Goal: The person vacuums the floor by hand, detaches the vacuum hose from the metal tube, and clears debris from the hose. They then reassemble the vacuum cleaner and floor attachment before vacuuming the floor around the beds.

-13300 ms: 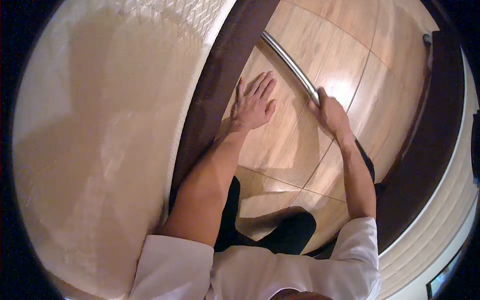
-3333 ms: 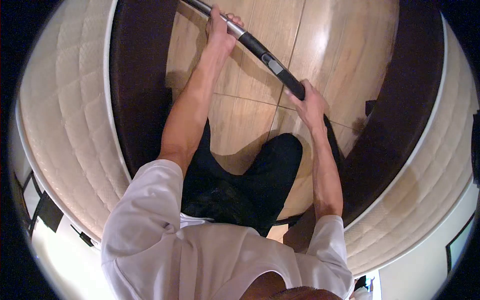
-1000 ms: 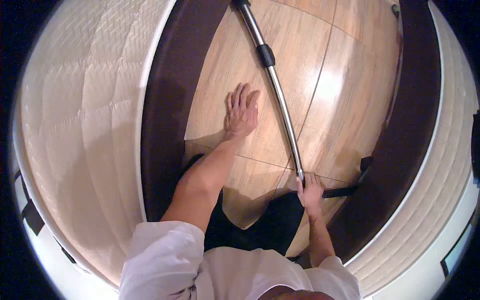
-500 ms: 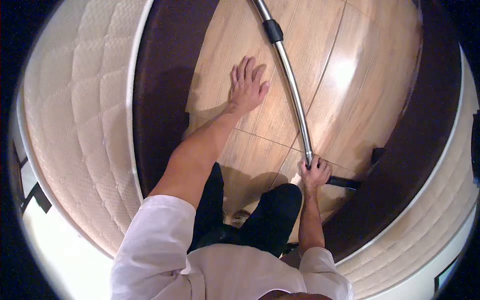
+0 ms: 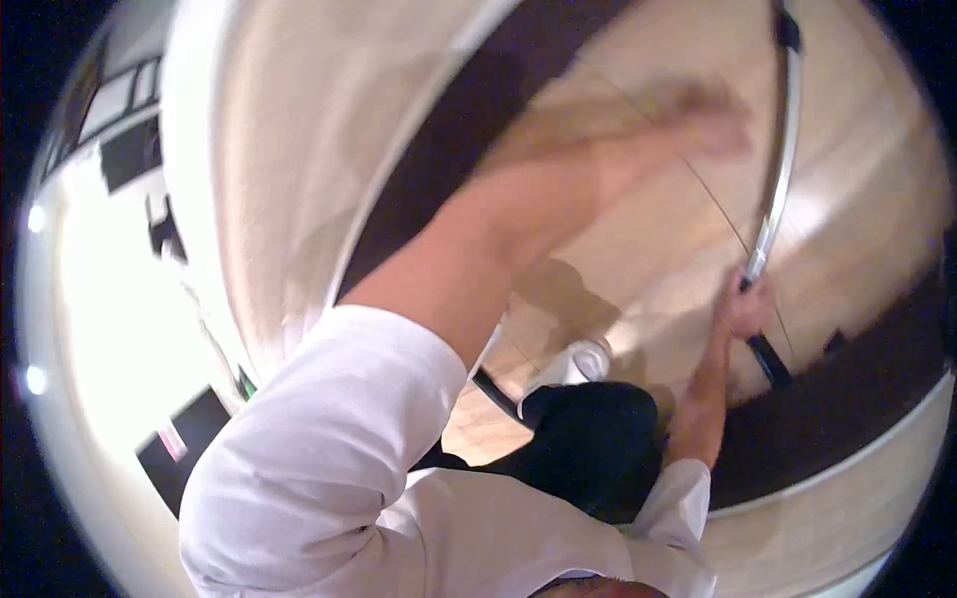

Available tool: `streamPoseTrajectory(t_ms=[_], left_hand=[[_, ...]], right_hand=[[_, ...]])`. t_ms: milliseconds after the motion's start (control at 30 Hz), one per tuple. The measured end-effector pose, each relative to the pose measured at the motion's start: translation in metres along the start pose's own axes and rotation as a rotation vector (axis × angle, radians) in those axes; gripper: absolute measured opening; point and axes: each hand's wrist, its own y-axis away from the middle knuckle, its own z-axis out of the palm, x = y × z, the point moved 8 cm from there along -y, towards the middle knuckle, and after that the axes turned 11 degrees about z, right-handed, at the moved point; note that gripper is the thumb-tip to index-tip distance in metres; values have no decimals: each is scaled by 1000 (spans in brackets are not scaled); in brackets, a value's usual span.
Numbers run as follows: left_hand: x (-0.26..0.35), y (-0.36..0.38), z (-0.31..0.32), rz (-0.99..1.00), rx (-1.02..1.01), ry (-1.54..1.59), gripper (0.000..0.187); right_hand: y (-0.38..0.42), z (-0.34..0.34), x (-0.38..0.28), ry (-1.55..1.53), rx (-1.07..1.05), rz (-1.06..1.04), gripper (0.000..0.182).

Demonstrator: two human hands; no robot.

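My right hand point(image 5: 752, 304) is closed round the lower end of a shiny metal tube point(image 5: 784, 159), near the black handle part point(image 5: 768, 359). The tube runs up along the wood-look floor point(image 5: 648, 249), with a black collar at its upper part. Stretched out over the floor, to the left of the tube, my left hand point(image 5: 720, 130) is smeared by motion, so its fingers cannot be made out. It appears apart from the tube.
A dark brown bed base point(image 5: 449, 149) with a pale mattress point(image 5: 289, 130) stands on the left. Another dark base point(image 5: 827, 429) lies on the right. A white object point(image 5: 588, 361) is by my knee. Dark furniture point(image 5: 184, 444) shows at the far left.
My view has turned, showing more of the room at the left. My left hand is now blurred and further right in view. The right hand has kept its hold on the tube.
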Motion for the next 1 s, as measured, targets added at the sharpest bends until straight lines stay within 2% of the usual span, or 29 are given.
streamPoseTrajectory(t_ms=[33, 67, 100, 133, 167, 200, 267, 300, 333, 367, 433, 500, 533, 567, 633, 700, 733, 800, 867, 1000], left_hand=[[73, 62, -39, 111, 45, -34, 43], [101, 99, -37, 58, -218, 141, 43], [149, 152, -71, 145, -356, 205, 41], [160, 209, -81, -70, -550, 335, 39], [170, 263, -84, -82, -586, 317, 41], [172, 311, -87, -83, -628, 300, 43], [210, 429, -142, -205, -534, 268, 47], [236, 459, -181, -310, -388, 218, 46], [258, 493, -213, -402, -239, 162, 46], [279, 537, -239, -468, -144, 137, 44], [305, 631, -272, -579, 94, 93, 40], [332, 709, -284, -685, 354, 172, 35], [347, 737, -289, -745, 474, 258, 34], [359, 777, -284, -895, 574, 371, 33], [385, 860, -244, -1145, 747, 532, 31], [416, 950, -173, -1356, 838, 623, 31], [440, 980, -137, -1460, 860, 657, 31], [484, 1024, -102, -1613, 637, 607, 33], [516, 1059, -58, -1658, 585, 603, 37], [533, 1083, -41, -1654, 565, 582, 38]], right_hand=[[2, 3, -1, -20, -128, 46, 56], [3, -15, -4, -132, -114, -7, 60], [1, -29, -10, -198, -143, 22, 62], [5, -41, -17, -216, -210, 40, 65], [7, -52, -26, -222, -274, 58, 68], [20, -56, -40, -252, -309, -13, 74], [68, -27, -39, -239, -447, -174, 87], [73, -15, -42, -213, -567, -263, 93], [92, -41, -45, -243, -379, -304, 99], [116, -42, -52, -107, -383, -320, 81], [188, -103, -104, -89, -680, -534, 58], [247, -153, -143, -260, -608, -696, 44], [265, -158, -155, -390, -685, -732, 43], [282, -168, -171, -511, -757, -767, 42], [323, -205, -201, -517, -779, -863, 40], [370, -278, -224, -462, -963, -803, 43], [382, -282, -221, -504, -917, -865, 42], [403, -312, -232, -559, -843, -951, 43], [433, -372, -234, -617, -1082, -920, 41], [466, -428, -236, -660, -1155, -920, 37]])
